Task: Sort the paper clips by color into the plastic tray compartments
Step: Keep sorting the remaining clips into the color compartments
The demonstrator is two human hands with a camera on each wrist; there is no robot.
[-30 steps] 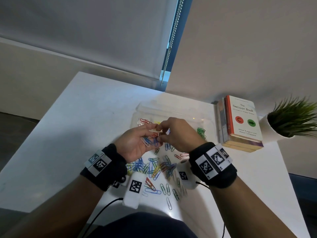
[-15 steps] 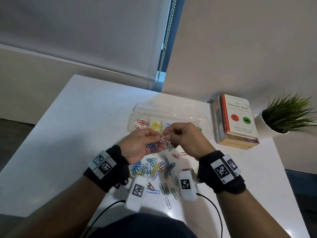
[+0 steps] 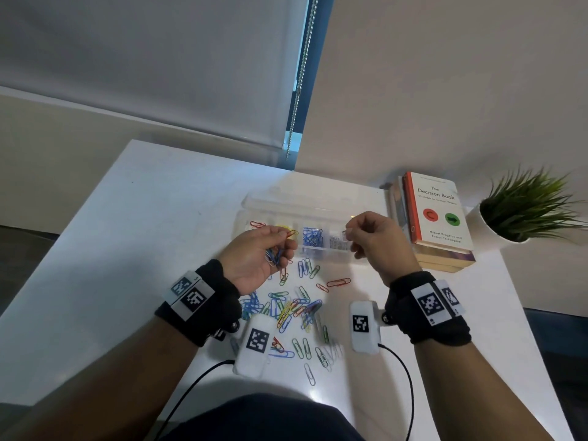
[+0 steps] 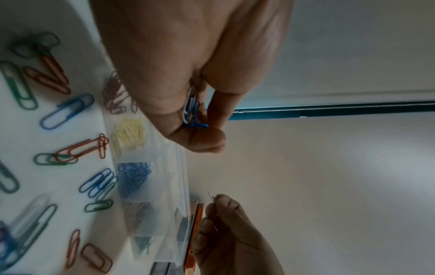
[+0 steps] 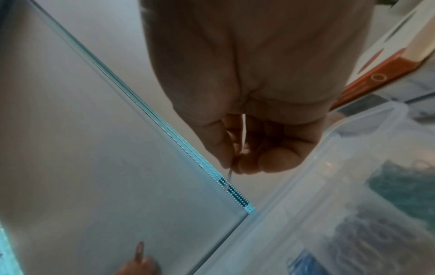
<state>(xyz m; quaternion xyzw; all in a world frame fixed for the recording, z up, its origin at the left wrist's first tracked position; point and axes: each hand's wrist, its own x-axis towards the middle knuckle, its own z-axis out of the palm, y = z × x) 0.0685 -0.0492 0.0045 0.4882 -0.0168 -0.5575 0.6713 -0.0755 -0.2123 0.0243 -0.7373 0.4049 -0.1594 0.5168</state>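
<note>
A clear plastic tray (image 3: pixel 318 209) lies across the white table, its compartments holding red, yellow, blue (image 3: pixel 311 235), silver and green clips. Loose mixed-colour paper clips (image 3: pixel 286 308) are scattered in front of it. My left hand (image 3: pixel 254 254) hovers over the tray's left end, its fingers curled round a small bunch of blue and white clips (image 4: pixel 191 109). My right hand (image 3: pixel 372 238) is raised over the tray's right part and pinches one silver clip (image 3: pixel 344 232) between thumb and forefinger; its tip shows below the fingers (image 5: pixel 230 174).
A stack of books (image 3: pixel 436 218) lies right of the tray, and a potted green plant (image 3: pixel 521 208) stands further right. A roller blind with a bead chain (image 3: pixel 299 74) hangs behind the table. Bare table spreads to the left.
The hands, which met over the pile with a clip between them, have parted. The right hand moved right over the tray with the silver clip; the left keeps its bunch.
</note>
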